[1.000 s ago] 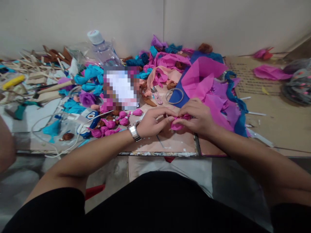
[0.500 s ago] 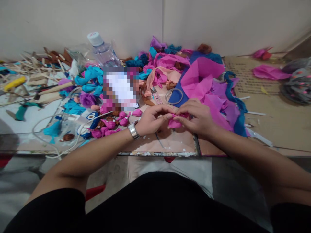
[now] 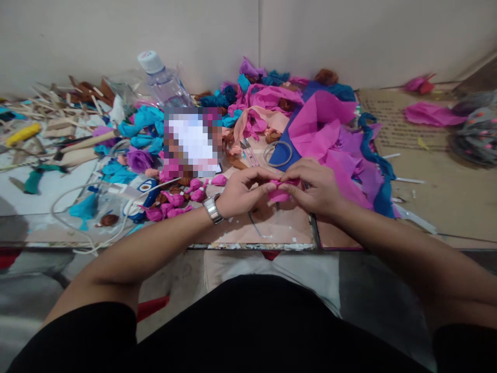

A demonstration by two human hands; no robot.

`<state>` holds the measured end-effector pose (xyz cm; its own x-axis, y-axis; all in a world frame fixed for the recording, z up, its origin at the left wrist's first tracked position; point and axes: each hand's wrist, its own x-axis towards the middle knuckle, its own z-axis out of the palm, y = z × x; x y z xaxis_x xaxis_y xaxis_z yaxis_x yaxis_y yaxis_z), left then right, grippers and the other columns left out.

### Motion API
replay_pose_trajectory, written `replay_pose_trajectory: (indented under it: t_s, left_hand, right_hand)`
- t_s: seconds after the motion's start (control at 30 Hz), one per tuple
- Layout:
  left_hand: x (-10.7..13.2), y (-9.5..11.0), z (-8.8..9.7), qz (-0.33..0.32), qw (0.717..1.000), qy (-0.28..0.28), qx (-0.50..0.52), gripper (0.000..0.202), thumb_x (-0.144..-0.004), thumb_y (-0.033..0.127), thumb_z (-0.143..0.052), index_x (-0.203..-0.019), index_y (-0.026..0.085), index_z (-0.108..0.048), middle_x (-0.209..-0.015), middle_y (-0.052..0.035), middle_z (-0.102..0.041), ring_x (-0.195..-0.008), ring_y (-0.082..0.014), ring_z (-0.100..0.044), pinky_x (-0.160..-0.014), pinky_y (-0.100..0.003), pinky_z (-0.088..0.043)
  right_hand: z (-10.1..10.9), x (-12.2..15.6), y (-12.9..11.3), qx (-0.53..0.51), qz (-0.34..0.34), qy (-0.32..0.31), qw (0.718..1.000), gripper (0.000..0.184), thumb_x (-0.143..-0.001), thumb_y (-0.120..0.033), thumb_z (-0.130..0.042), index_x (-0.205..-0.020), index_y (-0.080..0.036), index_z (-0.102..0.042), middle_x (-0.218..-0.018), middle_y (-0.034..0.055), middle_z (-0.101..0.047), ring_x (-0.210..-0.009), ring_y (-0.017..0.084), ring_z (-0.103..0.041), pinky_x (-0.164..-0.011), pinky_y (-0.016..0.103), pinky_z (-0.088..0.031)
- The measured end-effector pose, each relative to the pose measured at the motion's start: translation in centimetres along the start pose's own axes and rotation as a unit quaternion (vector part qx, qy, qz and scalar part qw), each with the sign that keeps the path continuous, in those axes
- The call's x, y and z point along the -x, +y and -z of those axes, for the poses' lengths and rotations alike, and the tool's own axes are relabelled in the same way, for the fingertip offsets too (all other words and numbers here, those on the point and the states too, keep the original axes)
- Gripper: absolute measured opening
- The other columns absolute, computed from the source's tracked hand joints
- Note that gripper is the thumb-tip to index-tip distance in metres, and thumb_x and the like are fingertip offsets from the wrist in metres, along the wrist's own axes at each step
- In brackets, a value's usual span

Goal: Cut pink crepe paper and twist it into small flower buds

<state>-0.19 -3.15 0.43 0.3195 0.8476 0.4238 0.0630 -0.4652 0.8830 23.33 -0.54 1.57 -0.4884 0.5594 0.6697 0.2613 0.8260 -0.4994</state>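
Note:
My left hand (image 3: 243, 196) and my right hand (image 3: 312, 189) meet over the pinkish board (image 3: 272, 230), both pinching one small wad of pink crepe paper (image 3: 280, 194) between fingertips. A silver watch (image 3: 212, 210) sits on my left wrist. Just left of my left hand lies a cluster of small pink paper buds (image 3: 176, 201). Big sheets of pink and purple crepe paper (image 3: 326, 132) spread out behind my right hand.
A water bottle (image 3: 163, 80) stands at the back. Small scissors (image 3: 250, 153) and a wire ring (image 3: 278, 153) lie beyond my hands. Blue crepe scraps (image 3: 142, 127), a purple paper rose (image 3: 139, 158), wooden sticks (image 3: 58, 103) and a white cable (image 3: 97, 191) crowd the left. Cardboard (image 3: 427, 166) lies right.
My fingers have kept working the pink wad, with the hands shifting only slightly. A figure at the far left edge has left the view.

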Motion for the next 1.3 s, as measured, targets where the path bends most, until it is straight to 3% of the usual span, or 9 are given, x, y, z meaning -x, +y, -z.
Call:
replay_pose_trajectory:
  t_s: [0.23, 0.47, 0.6, 0.8, 1.0, 1.3]
  left_hand:
    - [-0.2, 0.5, -0.1, 0.002, 1.000, 0.005, -0.005, 0.028, -0.098, 0.045, -0.081, -0.112, 0.022, -0.086, -0.114, -0.0109, -0.086, -0.103, -0.0217, -0.082, -0.094, -0.035, -0.066]
    - [0.1, 0.2, -0.2, -0.033, 0.999, 0.019, -0.021, 0.024, -0.094, 0.036, -0.086, -0.116, 0.027, -0.087, -0.117, -0.0097, -0.086, -0.107, -0.0216, -0.083, -0.100, -0.036, -0.066]
    - [0.1, 0.2, -0.3, 0.004, 1.000, 0.025, -0.019, 0.026, -0.092, 0.042, -0.088, -0.112, 0.025, -0.088, -0.116, -0.0104, -0.086, -0.106, -0.0231, -0.083, -0.098, -0.038, -0.067]
    - [0.2, -0.2, -0.4, 0.064, 0.996, 0.016, 0.064, 0.045, -0.093, 0.048, -0.086, -0.125, 0.019, -0.074, -0.111, -0.0117, -0.085, -0.100, -0.0199, -0.082, -0.085, -0.029, -0.063]
    - [0.4, -0.5, -0.2, 0.047, 0.998, -0.014, 0.050, 0.050, -0.097, 0.043, -0.083, -0.135, 0.019, -0.061, -0.096, -0.0053, -0.080, -0.091, -0.0162, -0.079, -0.079, -0.024, -0.056]
    - [0.0, -0.6, -0.2, 0.048, 0.995, -0.027, 0.087, 0.047, -0.102, 0.049, -0.075, -0.137, 0.021, -0.061, -0.110, -0.0092, -0.078, -0.102, -0.0185, -0.077, -0.086, -0.028, -0.057]
  right_hand:
    - [0.1, -0.1, -0.1, 0.017, -0.016, 0.002, 1.000, 0.020, -0.102, -0.046, -0.075, -0.093, -0.029, -0.078, -0.088, 0.0037, -0.082, -0.084, 0.026, -0.076, -0.085, 0.047, -0.057]
    - [-0.2, -0.2, -0.3, 0.022, -0.006, 0.018, 1.000, 0.020, -0.102, -0.042, -0.076, -0.090, -0.027, -0.075, -0.085, 0.0027, -0.082, -0.081, 0.024, -0.075, -0.082, 0.046, -0.054]
    - [-0.3, -0.2, -0.3, 0.023, -0.008, 0.012, 1.000, 0.020, -0.102, -0.042, -0.075, -0.090, -0.026, -0.075, -0.087, 0.0032, -0.082, -0.083, 0.024, -0.075, -0.085, 0.046, -0.054]
    - [-0.4, 0.0, 0.1, 0.014, 0.001, 0.006, 1.000, 0.015, -0.102, -0.038, -0.077, -0.110, -0.026, -0.077, -0.096, 0.0048, -0.083, -0.089, 0.024, -0.076, -0.087, 0.045, -0.055]
    - [-0.3, 0.1, -0.2, 0.007, 0.018, -0.031, 0.999, 0.029, -0.105, -0.040, -0.073, -0.130, -0.026, -0.076, -0.108, 0.0079, -0.080, -0.103, 0.026, -0.075, -0.090, 0.044, -0.056]
    - [-0.4, -0.1, 0.1, -0.010, 0.013, -0.015, 1.000, 0.014, -0.106, -0.036, -0.071, -0.114, -0.025, -0.074, -0.100, 0.0062, -0.077, -0.094, 0.024, -0.073, -0.084, 0.042, -0.056]
